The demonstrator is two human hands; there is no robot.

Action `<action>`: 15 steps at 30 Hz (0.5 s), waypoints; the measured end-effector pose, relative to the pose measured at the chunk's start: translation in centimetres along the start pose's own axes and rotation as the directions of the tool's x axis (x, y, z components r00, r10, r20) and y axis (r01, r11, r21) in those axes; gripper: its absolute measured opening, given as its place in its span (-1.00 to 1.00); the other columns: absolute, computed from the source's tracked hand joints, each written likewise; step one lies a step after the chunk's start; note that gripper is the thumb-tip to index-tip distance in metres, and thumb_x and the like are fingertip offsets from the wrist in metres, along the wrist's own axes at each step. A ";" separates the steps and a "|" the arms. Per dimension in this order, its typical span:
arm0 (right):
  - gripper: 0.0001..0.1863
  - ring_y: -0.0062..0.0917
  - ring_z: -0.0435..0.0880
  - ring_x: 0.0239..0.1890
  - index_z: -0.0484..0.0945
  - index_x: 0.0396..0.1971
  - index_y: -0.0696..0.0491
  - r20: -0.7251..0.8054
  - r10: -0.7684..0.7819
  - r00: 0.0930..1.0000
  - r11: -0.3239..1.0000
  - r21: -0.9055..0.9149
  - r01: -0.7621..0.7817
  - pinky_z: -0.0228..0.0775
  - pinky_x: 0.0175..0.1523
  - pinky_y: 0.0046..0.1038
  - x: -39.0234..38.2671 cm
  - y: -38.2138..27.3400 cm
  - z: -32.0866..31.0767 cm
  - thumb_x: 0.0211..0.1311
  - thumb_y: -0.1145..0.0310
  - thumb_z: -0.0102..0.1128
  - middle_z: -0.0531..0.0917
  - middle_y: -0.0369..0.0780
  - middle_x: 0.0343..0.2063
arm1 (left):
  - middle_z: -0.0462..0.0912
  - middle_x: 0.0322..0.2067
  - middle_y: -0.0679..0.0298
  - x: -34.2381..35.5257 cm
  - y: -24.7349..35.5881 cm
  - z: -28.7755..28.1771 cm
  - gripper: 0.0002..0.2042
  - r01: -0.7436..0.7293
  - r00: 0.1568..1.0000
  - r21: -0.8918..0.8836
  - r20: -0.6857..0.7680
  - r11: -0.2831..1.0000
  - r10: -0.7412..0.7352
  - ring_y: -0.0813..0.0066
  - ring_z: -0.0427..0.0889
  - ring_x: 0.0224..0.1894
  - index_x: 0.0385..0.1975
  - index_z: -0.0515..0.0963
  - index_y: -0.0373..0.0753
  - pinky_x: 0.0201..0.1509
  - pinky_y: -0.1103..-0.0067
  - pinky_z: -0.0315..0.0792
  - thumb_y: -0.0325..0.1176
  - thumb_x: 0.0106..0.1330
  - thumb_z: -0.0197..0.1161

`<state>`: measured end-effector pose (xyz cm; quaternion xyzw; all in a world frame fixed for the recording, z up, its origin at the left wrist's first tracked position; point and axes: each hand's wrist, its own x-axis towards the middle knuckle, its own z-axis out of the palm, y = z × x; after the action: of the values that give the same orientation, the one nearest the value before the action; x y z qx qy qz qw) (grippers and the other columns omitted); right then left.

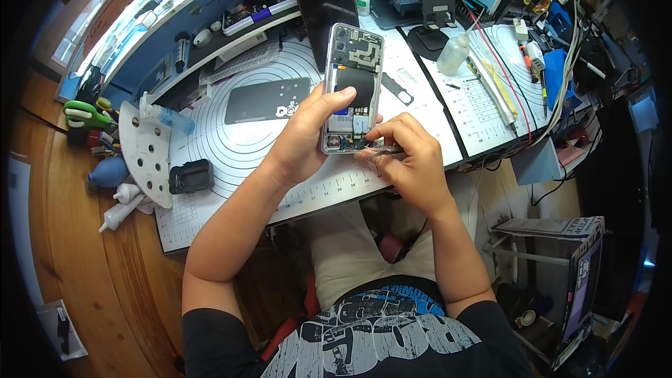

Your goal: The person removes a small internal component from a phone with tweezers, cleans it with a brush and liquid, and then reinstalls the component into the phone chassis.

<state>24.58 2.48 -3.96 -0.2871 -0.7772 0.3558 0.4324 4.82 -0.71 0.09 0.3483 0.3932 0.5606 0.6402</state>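
An opened smartphone point(360, 59) is gripped in my left hand point(297, 133), its inner side facing up and the thumb lying across the middle. Circuit parts show at its upper and lower ends. At the phone's lower end, my right hand point(416, 157) pinches metal tweezers point(383, 149), whose tips are too small to make out against the lower board. A dark phone back cover point(259, 101) with camera holes lies on the white mat point(210, 182) left of my hands. Right of the phone lies a thin dark bracket point(397, 89).
A dark tablet-like screen point(324, 10) leans behind the phone. At the left stand a curved tool rack point(142, 150), green scissors point(87, 115) and a black case point(191, 176). A clear dropper bottle point(455, 54), phone stand point(435, 0) and loose cables point(570, 56) occupy the right side.
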 end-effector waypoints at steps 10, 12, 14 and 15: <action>-0.81 -0.60 0.62 -0.35 0.70 -0.29 0.21 0.126 0.175 0.976 0.943 0.263 -0.203 0.46 -0.20 -0.52 0.7 0.4 -0.9 0.14 0.51 0.54 0.65 -0.24 -0.39 | 0.62 0.17 0.08 -0.3 0.4 -0.5 -0.27 -0.027 0.994 0.168 0.111 0.985 0.008 0.26 0.68 0.15 0.36 0.35 -0.31 0.26 0.34 0.60 -0.60 0.07 0.35; -0.82 -0.62 0.61 -0.34 0.70 -0.30 0.23 0.123 0.206 0.971 0.924 0.301 -0.234 0.45 -0.19 -0.52 0.7 0.4 -0.8 0.15 0.51 0.54 0.65 -0.25 -0.39 | 0.62 0.16 0.08 -0.3 0.4 -0.5 -0.22 -0.011 0.993 0.161 0.121 0.987 -0.009 0.26 0.69 0.14 0.36 0.34 -0.31 0.25 0.35 0.60 -0.67 -0.01 0.35; -0.83 -0.61 0.60 -0.35 0.70 -0.30 0.22 0.087 0.191 0.978 0.935 0.288 -0.208 0.45 -0.19 -0.52 0.7 0.2 -0.7 0.18 0.51 0.53 0.66 -0.25 -0.39 | 0.64 0.12 0.09 -0.3 0.6 -0.2 -0.25 0.012 0.999 0.207 0.048 0.978 -0.022 0.27 0.70 0.11 0.35 0.33 -0.33 0.22 0.34 0.62 -0.66 0.03 0.33; -0.83 -0.61 0.60 -0.35 0.70 -0.30 0.22 0.087 0.191 0.978 0.935 0.288 -0.208 0.45 -0.19 -0.52 0.7 0.2 -0.6 0.18 0.51 0.53 0.66 -0.25 -0.39 | 0.64 0.12 0.09 -0.3 0.4 -0.3 -0.25 0.012 0.999 0.208 0.048 0.978 -0.023 0.27 0.70 0.11 0.35 0.33 -0.33 0.22 0.34 0.62 -0.66 0.03 0.33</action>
<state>24.85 3.32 -3.56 -0.2864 -0.6940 0.5182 0.4097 4.38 -0.94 0.37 0.4237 0.4362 0.5020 0.6149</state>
